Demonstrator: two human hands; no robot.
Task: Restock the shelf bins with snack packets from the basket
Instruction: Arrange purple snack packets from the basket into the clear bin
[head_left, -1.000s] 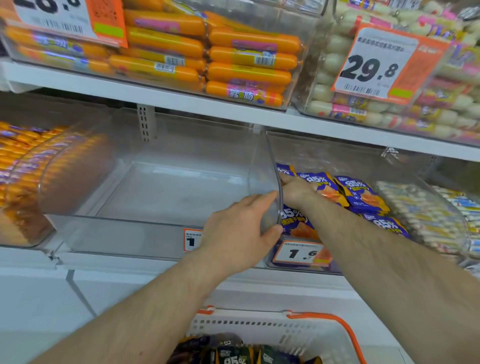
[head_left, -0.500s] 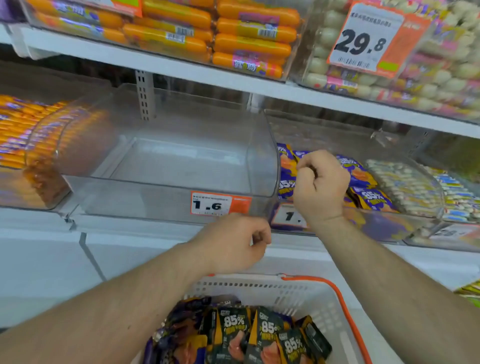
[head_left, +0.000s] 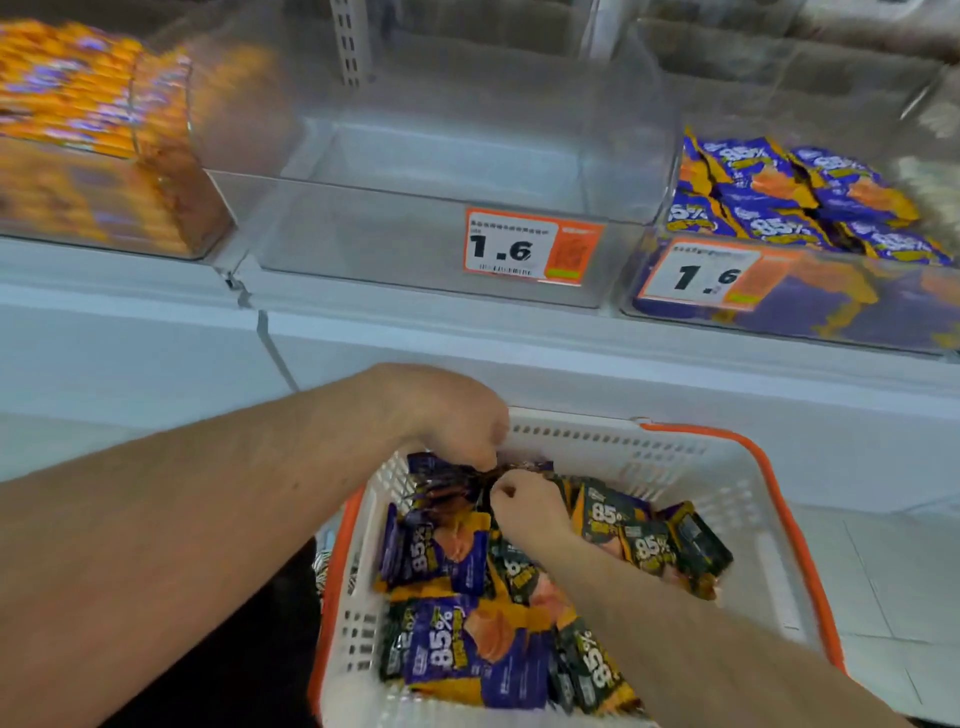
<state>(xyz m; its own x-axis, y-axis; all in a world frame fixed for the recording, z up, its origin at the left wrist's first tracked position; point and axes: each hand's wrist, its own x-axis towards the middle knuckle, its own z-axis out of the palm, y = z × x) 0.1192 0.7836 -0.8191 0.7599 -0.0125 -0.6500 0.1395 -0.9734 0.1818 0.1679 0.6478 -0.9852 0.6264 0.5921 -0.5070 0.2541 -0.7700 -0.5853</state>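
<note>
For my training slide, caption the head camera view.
Both hands, left and right, gather snack packets from the basket below an empty bin.

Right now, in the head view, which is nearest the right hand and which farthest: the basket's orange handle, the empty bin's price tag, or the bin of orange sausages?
From the right hand:
1. Orange handle, to its right on the basket.
2. Price tag, above on the empty middle bin.
3. Orange sausages, upper left bin, blurred.

Hands (head_left: 493, 483) in basket (head_left: 675, 452) (on packets (head_left: 452, 488))
</note>
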